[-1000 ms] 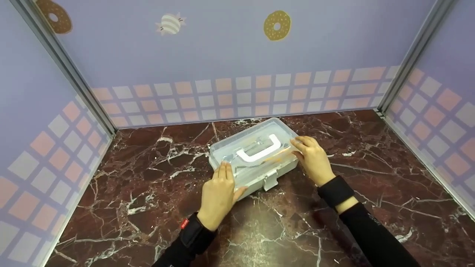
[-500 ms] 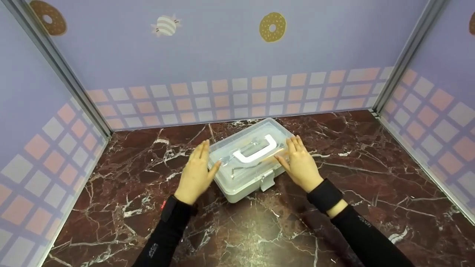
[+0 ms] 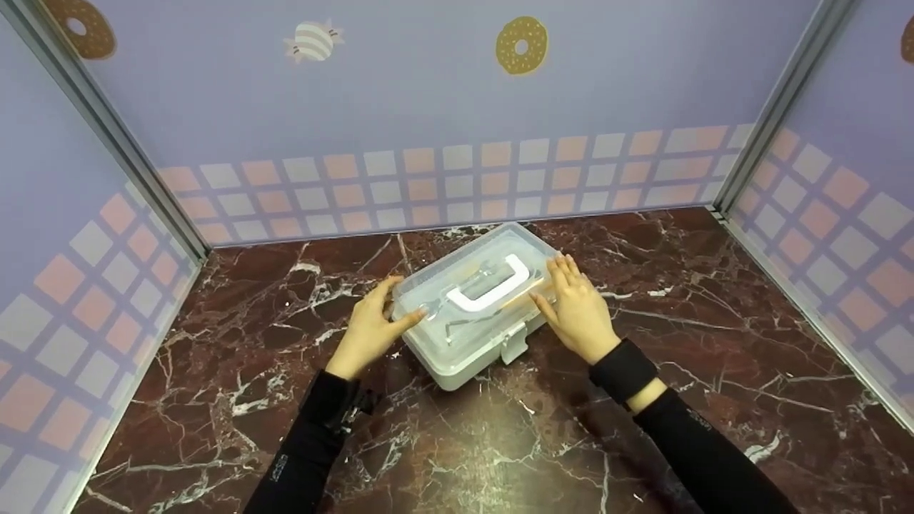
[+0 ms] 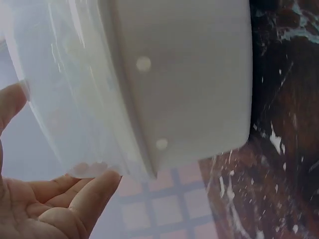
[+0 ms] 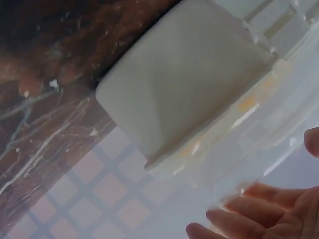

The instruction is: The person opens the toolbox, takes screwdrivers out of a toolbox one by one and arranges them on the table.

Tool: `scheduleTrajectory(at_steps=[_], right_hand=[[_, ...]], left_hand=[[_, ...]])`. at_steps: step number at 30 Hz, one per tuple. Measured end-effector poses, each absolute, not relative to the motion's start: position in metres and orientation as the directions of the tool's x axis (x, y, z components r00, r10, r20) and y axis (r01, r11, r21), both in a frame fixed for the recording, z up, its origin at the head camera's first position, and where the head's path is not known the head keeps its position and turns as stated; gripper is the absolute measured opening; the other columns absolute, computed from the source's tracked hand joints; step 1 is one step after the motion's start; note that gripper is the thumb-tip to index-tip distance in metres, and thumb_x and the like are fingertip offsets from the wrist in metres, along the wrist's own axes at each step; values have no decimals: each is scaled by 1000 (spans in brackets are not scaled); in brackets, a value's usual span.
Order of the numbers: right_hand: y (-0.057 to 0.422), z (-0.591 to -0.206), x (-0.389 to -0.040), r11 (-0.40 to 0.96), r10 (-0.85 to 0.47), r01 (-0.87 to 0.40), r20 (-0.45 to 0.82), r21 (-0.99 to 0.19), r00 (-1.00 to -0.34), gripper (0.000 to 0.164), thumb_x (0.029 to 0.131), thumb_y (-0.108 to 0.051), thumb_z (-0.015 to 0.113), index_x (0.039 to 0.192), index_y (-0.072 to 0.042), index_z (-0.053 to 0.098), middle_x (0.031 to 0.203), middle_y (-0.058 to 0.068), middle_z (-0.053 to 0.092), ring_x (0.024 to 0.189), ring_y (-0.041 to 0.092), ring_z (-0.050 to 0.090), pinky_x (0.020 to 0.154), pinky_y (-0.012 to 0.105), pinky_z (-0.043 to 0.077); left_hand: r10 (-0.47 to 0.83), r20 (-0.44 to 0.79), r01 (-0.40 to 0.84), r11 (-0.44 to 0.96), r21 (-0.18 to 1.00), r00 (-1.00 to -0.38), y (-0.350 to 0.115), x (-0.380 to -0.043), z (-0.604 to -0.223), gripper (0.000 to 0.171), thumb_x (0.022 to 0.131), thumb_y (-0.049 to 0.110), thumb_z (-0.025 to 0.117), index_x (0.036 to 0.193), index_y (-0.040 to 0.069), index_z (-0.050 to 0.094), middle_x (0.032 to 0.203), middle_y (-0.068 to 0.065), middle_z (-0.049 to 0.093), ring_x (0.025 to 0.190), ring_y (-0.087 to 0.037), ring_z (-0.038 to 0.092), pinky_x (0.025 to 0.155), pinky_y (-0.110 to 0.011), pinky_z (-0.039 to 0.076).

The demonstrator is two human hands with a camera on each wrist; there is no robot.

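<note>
A plastic toolbox (image 3: 457, 373) with a pale grey base and a clear lid (image 3: 475, 268) stands at an angle on the tabletop. A white handle (image 3: 493, 289) lies folded on the lid, and a latch (image 3: 514, 344) juts outward at the front. Through the lid show blurred tools, among them a bent metal rod (image 3: 468, 325). My left hand (image 3: 368, 325) grips the lid's left end, fingers bent around the back corner and thumb on the top edge. My right hand (image 3: 580, 310) touches the lid's right end with nearly straight fingers, its thumb spread over the front edge.
Dark red marbled tabletop (image 3: 214, 400) surrounds the toolbox. A patterned back wall (image 3: 421, 86) rises close behind it, and side panels (image 3: 842, 207) stand left and right with grey metal posts in the corners.
My left hand has gone from the lid's front left corner to its left end, where its fingers now bend around it. The right hand has shifted slightly and straightened. The toolbox stays in place.
</note>
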State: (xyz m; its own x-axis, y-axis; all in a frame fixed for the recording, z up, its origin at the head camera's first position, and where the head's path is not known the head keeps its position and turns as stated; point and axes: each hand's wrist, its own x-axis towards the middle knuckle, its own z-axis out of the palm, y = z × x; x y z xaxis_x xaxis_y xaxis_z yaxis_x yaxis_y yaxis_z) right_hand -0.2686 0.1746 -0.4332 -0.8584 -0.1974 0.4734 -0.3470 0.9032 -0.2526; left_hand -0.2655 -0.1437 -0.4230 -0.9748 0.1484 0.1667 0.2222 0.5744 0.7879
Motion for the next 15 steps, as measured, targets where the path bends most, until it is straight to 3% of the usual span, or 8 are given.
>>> scheduleTrajectory(at_steps=[6, 9, 12, 15], right_hand=[[174, -428, -276, 894, -208, -344, 414, -287, -886, 65, 99, -40, 56, 143, 6, 45, 150, 26, 42, 140, 41, 42, 114, 53, 40], [177, -427, -281, 882, -241, -362, 373, -302, -896, 67, 100, -41, 53, 147, 5, 40, 154, 23, 37, 143, 40, 38, 116, 54, 37], [180, -424, -287, 856, -270, -387, 343, -343, -900, 68, 100, -40, 52, 149, 5, 37, 158, 22, 32, 147, 38, 32, 119, 53, 32], [183, -421, -293, 823, -301, -408, 305, -395, -903, 69, 100, -40, 52, 150, 5, 33, 160, 21, 28, 149, 38, 26, 122, 53, 28]], left_hand=[[129, 232, 251, 723, 644, -964, -138, -247, -417, 81, 73, 52, 83, 132, 3, 55, 117, -17, 66, 101, -33, 64, 88, -45, 58], [152, 252, 272, 786, 556, -956, -133, -239, -413, 92, 71, 58, 81, 136, -1, 53, 124, -22, 64, 106, -37, 62, 93, -50, 54], [181, 257, 288, 830, 478, -949, -127, -234, -410, 102, 71, 65, 76, 142, -3, 47, 139, -28, 54, 123, -45, 56, 106, -57, 47], [196, 258, 292, 861, 417, -946, -122, -230, -408, 108, 69, 71, 73, 143, -3, 46, 139, -30, 53, 119, -47, 58, 101, -56, 51]])
